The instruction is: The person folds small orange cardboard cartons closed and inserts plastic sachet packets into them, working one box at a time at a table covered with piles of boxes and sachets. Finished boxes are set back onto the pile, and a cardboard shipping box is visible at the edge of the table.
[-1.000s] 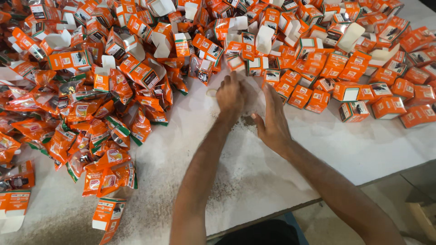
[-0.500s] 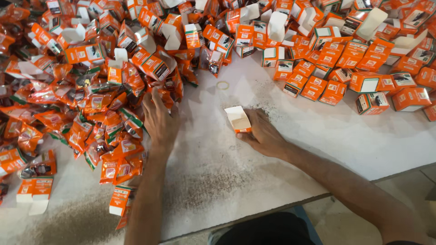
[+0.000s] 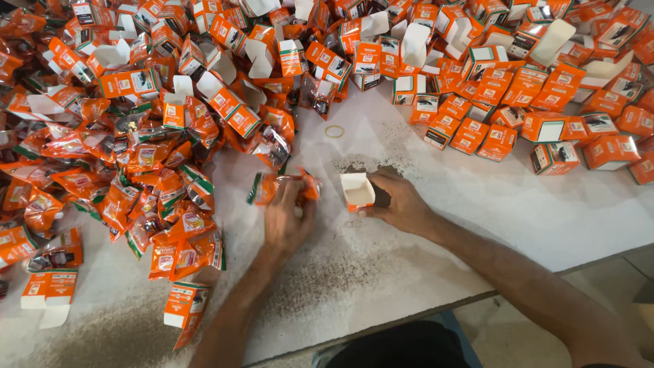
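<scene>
Head view, left hand [image 3: 286, 221] fingers pinching orange sachet [image 3: 283, 185], right hand [image 3: 402, 201] gripping open box [image 3: 357, 191]

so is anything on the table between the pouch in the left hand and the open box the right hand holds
Nothing visible. The pouch in the left hand and the open box held by the right hand have only bare table between them.

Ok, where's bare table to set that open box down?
Bare table lies right of the right hand holding the open box, below the boxes. More toward the front edge, dusted with dark grains. Left of the left hand, sachets crowd everything.
</scene>
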Action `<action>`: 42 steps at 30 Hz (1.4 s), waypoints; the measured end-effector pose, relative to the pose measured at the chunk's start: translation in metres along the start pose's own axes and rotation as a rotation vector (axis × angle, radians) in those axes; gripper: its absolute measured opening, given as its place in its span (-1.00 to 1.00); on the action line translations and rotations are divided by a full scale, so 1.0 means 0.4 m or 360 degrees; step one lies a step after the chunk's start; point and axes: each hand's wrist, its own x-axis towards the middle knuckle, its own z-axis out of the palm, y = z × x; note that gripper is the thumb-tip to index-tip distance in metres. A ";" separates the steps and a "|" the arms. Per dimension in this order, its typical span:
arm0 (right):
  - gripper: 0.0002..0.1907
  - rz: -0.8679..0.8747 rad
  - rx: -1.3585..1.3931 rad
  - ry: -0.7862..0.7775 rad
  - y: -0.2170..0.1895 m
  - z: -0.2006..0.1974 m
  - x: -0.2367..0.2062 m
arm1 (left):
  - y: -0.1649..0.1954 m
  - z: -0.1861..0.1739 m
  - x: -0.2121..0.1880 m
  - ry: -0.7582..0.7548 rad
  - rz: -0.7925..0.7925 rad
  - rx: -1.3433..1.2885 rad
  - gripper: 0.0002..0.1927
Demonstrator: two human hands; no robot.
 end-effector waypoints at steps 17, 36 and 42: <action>-0.33 -0.0007 0.0014 0.0007 -0.007 0.007 0.000 | 0.115 0.110 0.030 0.0135 0.0631 0.0246 -0.67; -0.35 0.0108 0.0003 0.0022 -0.012 0.023 -0.026 | 0.064 0.190 0.071 -0.0317 -0.0794 -0.1110 -0.63; -0.48 -0.0164 -0.0395 0.0033 -0.016 0.027 -0.021 | 0.039 0.095 0.083 -0.0843 -0.0935 -0.1669 -0.64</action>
